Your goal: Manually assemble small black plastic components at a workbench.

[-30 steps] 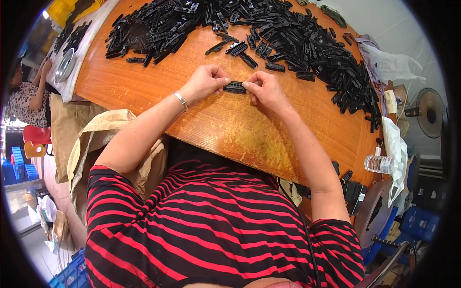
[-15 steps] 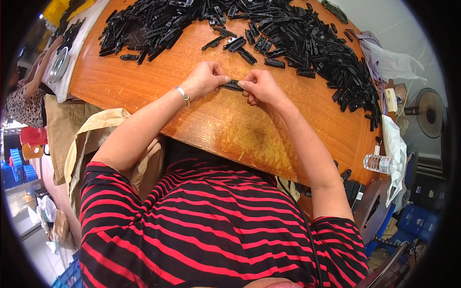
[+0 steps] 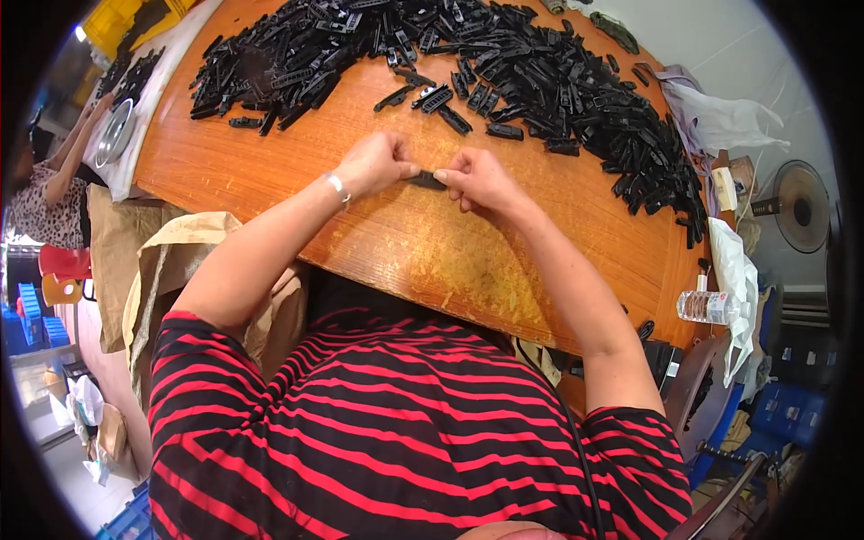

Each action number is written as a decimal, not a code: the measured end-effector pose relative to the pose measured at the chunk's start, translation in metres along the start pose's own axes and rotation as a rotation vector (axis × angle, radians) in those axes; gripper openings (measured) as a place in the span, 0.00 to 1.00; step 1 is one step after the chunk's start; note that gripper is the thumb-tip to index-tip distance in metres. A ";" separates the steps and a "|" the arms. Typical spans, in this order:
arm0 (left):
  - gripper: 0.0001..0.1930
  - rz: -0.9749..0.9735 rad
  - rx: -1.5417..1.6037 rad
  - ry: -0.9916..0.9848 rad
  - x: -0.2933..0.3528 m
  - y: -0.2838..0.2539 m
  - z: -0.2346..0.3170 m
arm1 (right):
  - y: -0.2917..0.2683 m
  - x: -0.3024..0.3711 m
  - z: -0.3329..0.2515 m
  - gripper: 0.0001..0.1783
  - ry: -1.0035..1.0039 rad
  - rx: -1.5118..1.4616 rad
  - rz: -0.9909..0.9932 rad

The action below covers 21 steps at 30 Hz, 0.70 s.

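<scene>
Between my two hands, just above the wooden table [image 3: 360, 236], is a short black plastic part [image 3: 427, 181]. My left hand [image 3: 382, 162] pinches its left end, and a silver bracelet circles that wrist. At its right end, my right hand [image 3: 480, 179] grips it with thumb and fingertips. Fingers cover both ends, so its details are hard to make out. Beyond the hands lie a few loose black plastic pieces [image 3: 436, 97], in front of a wide heap of similar black parts [image 3: 576, 90].
A clear plastic bottle [image 3: 705, 307] and a white plastic bag [image 3: 731, 270] are at the table's right edge. A fan [image 3: 804, 209] stands farther right. Brown sacks [image 3: 126, 261] hang at the left. Another person [image 3: 54, 193] works at the far left beside a metal tray [image 3: 115, 131].
The black part has turned in my fingers: its ribbed side showed before, and a plainer dark side shows now. Both hands stay on it, and the view has shifted slightly.
</scene>
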<state>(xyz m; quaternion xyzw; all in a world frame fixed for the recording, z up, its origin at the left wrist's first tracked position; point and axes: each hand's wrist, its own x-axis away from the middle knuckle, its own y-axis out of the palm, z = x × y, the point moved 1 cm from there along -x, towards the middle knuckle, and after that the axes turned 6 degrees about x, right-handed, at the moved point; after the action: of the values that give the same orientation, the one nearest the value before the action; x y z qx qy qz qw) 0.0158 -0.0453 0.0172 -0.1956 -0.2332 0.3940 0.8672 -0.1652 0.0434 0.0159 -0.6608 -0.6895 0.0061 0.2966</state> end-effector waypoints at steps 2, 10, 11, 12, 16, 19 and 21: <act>0.10 0.027 -0.168 0.080 0.026 -0.019 0.009 | -0.003 0.008 -0.004 0.13 0.035 -0.046 -0.014; 0.10 0.274 -0.236 0.120 0.230 -0.163 0.058 | -0.026 0.000 0.014 0.12 0.006 0.032 0.085; 0.10 0.301 -0.272 0.020 0.257 -0.173 0.048 | -0.025 -0.008 0.012 0.12 -0.007 0.033 0.072; 0.09 0.304 -0.266 -0.104 0.280 -0.178 0.034 | -0.026 -0.016 0.009 0.12 -0.130 0.133 0.168; 0.09 0.250 -0.300 -0.148 0.300 -0.168 0.000 | -0.027 -0.042 -0.001 0.11 -0.404 0.537 0.532; 0.06 0.428 -0.170 0.005 0.267 -0.162 0.004 | -0.023 -0.053 -0.010 0.12 -0.426 0.729 0.634; 0.05 0.436 -0.035 0.039 0.227 -0.160 0.021 | -0.020 -0.060 -0.007 0.12 -0.299 0.790 0.571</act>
<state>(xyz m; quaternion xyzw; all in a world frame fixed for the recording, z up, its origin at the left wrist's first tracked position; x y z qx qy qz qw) 0.2310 0.0359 0.1751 -0.2641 -0.1752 0.5642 0.7624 -0.1839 -0.0162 0.0057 -0.6521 -0.4615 0.4417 0.4082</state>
